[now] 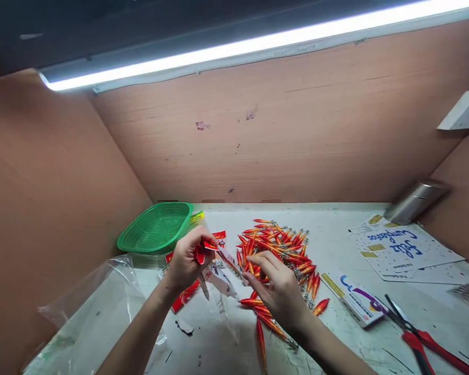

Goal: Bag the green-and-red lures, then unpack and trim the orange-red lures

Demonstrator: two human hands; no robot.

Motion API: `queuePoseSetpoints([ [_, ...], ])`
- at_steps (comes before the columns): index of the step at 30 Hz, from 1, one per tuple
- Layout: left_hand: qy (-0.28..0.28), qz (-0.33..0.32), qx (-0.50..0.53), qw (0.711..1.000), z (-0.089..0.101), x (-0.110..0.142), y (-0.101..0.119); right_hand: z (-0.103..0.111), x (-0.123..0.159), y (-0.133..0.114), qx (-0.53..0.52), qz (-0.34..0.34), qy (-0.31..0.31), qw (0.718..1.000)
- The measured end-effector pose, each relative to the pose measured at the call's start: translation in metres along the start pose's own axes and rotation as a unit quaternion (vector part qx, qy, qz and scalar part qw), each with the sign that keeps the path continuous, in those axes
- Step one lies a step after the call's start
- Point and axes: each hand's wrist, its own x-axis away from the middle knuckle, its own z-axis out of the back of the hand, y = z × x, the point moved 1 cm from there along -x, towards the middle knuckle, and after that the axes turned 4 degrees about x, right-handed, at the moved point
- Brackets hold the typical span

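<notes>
left hand (187, 258): grip pressed tight on red and white packet (222, 281), up over table (207, 341)
right hand (279, 286): near the low end of the packet, thumb and fingertips close; cannot tell if pinching
lures (275, 245): red and orange, piled behind right hand
green basket (156, 227): back left
scissors (411, 329): beside white box (355, 299)

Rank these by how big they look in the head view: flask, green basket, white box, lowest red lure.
1. Green basket
2. White box and flask: too alike to rank, the box being nearer the camera
3. Lowest red lure
</notes>
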Motion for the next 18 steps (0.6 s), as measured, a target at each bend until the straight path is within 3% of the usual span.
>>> queuePoseSetpoints([
  [3, 0.021, -0.061, 0.024, 0.998, -0.003, 0.004, 0.008, 0.007, -0.003, 0.002, -0.026, -0.048, -0.009, 0.999],
  [6, 0.027, -0.073, 0.030, 0.997, -0.004, 0.007, 0.009, 0.019, -0.005, 0.006, -0.053, -0.124, 0.020, 0.991],
  [11, 0.052, -0.064, 0.045, 0.996, -0.008, 0.007, 0.013, 0.020, -0.004, -0.007, -0.091, -0.056, -0.116, 0.987],
  [15, 0.053, -0.069, 0.035, 0.996, -0.010, 0.006, 0.016, 0.010, 0.001, -0.013, -0.079, -0.044, -0.128, 0.988],
  [18, 0.065, -0.070, 0.051, 0.994, -0.007, 0.010, 0.013, 0.011, 0.005, -0.001, -0.134, -0.116, -0.116, 0.977],
])
